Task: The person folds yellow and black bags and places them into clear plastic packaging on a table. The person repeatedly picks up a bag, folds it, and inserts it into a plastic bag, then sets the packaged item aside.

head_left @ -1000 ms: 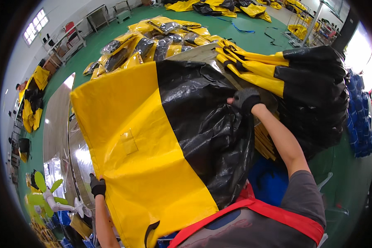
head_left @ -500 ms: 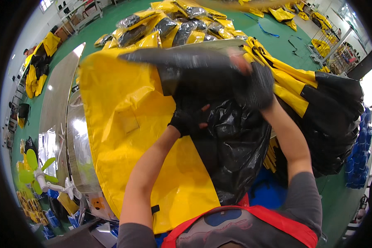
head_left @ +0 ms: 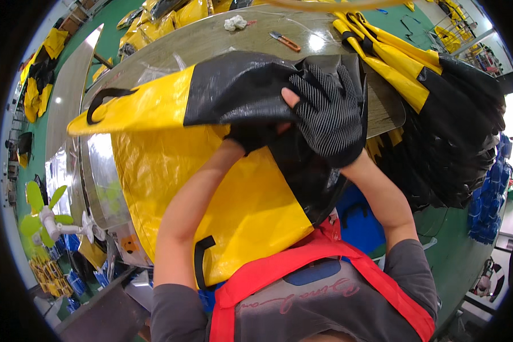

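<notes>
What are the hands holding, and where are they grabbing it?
Both gloved hands hold the yellow-and-black bag by its folded-over black part. The right hand grips on top; the left hand is tucked under the fold.

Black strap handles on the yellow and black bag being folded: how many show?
2: one black handle at the folded top's left end, another handle near the left forearm. More may be hidden.

yellow-and-black bag (head_left: 222, 188) on table, similar bags stacked (head_left: 439, 114) right
</notes>
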### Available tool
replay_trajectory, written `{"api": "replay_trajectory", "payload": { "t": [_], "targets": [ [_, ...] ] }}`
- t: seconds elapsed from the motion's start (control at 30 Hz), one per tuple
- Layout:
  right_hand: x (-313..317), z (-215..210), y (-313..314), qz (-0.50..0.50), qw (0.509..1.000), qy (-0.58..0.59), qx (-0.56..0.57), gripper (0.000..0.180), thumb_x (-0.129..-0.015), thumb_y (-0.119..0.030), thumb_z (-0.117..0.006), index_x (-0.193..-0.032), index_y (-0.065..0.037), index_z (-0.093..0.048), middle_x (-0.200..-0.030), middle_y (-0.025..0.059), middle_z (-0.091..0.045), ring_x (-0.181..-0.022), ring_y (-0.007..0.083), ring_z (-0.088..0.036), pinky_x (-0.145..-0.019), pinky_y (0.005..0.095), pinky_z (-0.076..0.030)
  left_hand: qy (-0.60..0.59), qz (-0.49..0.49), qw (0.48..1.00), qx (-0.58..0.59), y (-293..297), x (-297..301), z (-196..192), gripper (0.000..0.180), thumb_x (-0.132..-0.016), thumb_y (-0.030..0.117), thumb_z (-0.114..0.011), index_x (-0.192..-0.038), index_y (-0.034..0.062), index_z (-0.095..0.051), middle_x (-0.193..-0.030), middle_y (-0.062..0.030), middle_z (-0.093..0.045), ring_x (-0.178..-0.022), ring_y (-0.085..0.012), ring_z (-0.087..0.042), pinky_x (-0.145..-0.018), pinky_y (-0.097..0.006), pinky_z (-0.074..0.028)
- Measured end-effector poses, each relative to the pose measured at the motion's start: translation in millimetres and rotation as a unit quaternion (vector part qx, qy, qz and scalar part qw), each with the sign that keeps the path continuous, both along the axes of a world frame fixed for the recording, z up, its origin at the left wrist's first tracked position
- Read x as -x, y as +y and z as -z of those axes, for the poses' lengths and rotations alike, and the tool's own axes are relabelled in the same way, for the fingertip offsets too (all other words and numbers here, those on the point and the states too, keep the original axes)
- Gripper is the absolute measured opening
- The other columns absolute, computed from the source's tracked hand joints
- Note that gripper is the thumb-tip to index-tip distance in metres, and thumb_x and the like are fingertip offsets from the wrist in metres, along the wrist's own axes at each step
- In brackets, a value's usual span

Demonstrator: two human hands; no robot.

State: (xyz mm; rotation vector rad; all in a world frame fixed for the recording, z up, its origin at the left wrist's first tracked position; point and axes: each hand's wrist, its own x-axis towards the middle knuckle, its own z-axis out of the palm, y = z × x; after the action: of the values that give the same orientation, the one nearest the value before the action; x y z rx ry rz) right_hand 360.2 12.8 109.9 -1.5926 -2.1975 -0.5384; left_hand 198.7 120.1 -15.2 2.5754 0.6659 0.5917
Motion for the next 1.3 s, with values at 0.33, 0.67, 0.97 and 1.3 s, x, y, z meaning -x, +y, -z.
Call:
{"api": "replay_trajectory", "payload": {
  "t": [0.33,0.67,0.97,1.3],
  "targets": [
    [-84.6,86.2,-122.8,-0.135,0.889,0.0,0.437,0.017,-0.079,-0.032,-0.067,-0.092,-0.023,-0.071,-0.125,-0.0048,-0.061,-0.134,0.0223,-0.039,-0.114,0.0617,-0.009,0.163,-0.247,0.955,-0.033,-53.6,281.3,12.3,0.057,-0.088,0.036,-0.059,-0.134,0.0056,-0.046,-0.134,-0.0189,-0.05,-0.126,-0.032,-0.046,-0.107,-0.041,-0.033],
    [-65.5,72.8,-113.9,-0.117,0.9,-0.028,0.418,0.033,-0.077,-0.046,-0.064,-0.091,-0.017,-0.071,-0.123,0.0029,-0.062,-0.134,0.0318,-0.036,-0.113,0.0601,-0.008,0.255,-0.442,0.85,-0.129,-39.7,533.8,-77.0,0.052,-0.093,0.022,-0.055,-0.139,0.0017,-0.04,-0.137,-0.0194,-0.047,-0.13,-0.0312,-0.042,-0.108,-0.038,-0.033],
    [-150.5,132.6,6.5,0.169,0.96,-0.121,0.187,0.057,-0.09,-0.056,-0.046,-0.142,-0.033,-0.04,-0.151,0.0061,-0.03,-0.141,0.0276,-0.022,-0.112,0.0563,-0.007,0.173,0.051,0.982,-0.049,-63.7,84.5,-38.2,0.076,-0.082,0.063,-0.053,-0.144,0.0204,-0.038,-0.149,-0.0155,-0.033,-0.138,-0.04,-0.026,-0.111,-0.058,-0.01],
    [-151.3,121.1,14.8,0.122,0.95,-0.129,0.257,0.056,-0.09,-0.042,-0.052,-0.143,-0.031,-0.039,-0.156,0.0044,-0.02,-0.144,0.0279,-0.014,-0.115,0.0494,-0.01,0.054,-0.436,0.89,-0.122,-230.7,294.8,-27.7,0.068,-0.083,0.034,-0.067,-0.14,0.007,-0.04,-0.144,-0.0223,-0.037,-0.134,-0.0397,-0.034,-0.111,-0.054,-0.02]
  ]
}}
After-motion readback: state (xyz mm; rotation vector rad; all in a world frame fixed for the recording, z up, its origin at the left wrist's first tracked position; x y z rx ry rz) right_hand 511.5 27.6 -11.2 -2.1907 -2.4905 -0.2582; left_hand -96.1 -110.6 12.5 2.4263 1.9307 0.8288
